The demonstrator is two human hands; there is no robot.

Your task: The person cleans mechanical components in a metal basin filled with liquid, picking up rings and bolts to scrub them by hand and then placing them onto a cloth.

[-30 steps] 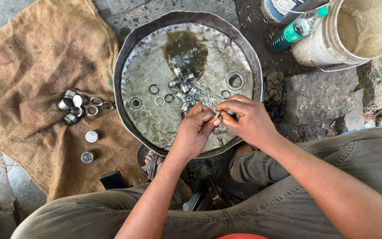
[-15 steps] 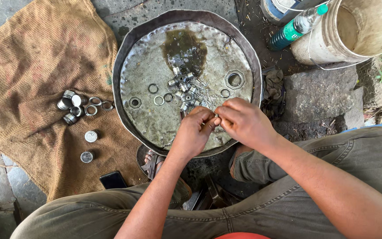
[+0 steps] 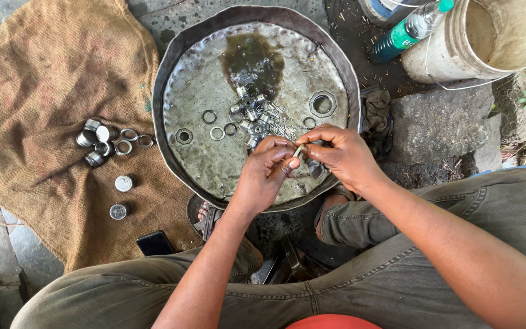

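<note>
My left hand (image 3: 265, 172) and my right hand (image 3: 341, 155) meet over the near edge of a round dented metal pan (image 3: 199, 91). Both pinch a small metal part (image 3: 299, 150) between their fingertips. In the pan lie a heap of bearing cups and thin needle rollers (image 3: 262, 119), a few flat rings (image 3: 217, 132), a hexagonal nut (image 3: 323, 104) and a dark oily puddle (image 3: 252, 56).
A brown sack cloth (image 3: 50, 97) at left carries several metal cups and rings (image 3: 107, 143) and two round caps (image 3: 122, 196). A black phone (image 3: 155, 242) lies by my knee. A white bucket (image 3: 482, 39) and green-labelled bottle (image 3: 409, 30) stand at the back right.
Both hands shifted slightly up and left in the view while still working the small part between the fingertips; my right fingers opened a little around it.
</note>
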